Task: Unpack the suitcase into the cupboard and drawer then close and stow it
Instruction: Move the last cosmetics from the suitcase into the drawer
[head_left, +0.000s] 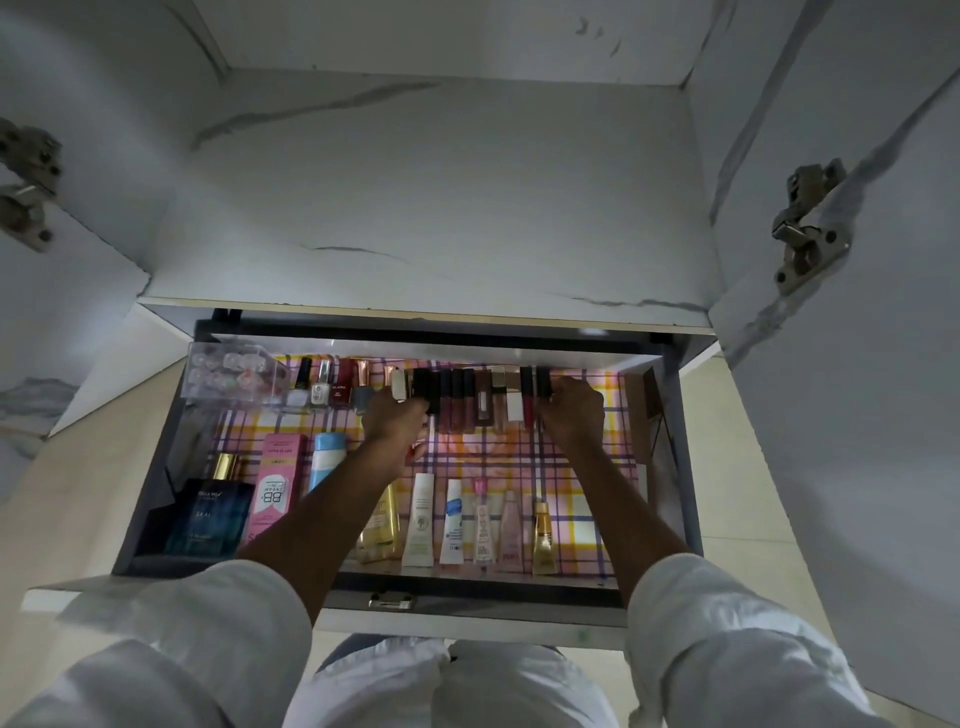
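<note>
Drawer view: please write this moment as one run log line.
stage: arranging drawer | left hand: on lip gloss tubes | right hand: on same row's right end | suitcase: not in view

Open stretch of pink-and-yellow plaid drawer liner (582, 467) between the far row of upright dark lip-gloss tubes (457, 400) and the near row of lying cream tubes and bottles (457, 525); both forearms already across it. Far left corner blocked by a clear plastic compartment box (228, 376); near left by a dark blue perfume box (208, 514) and pink BB cream carton (278, 483). Overhead, low white marble-pattern cupboard shelf (426, 306) above the back row.
</note>
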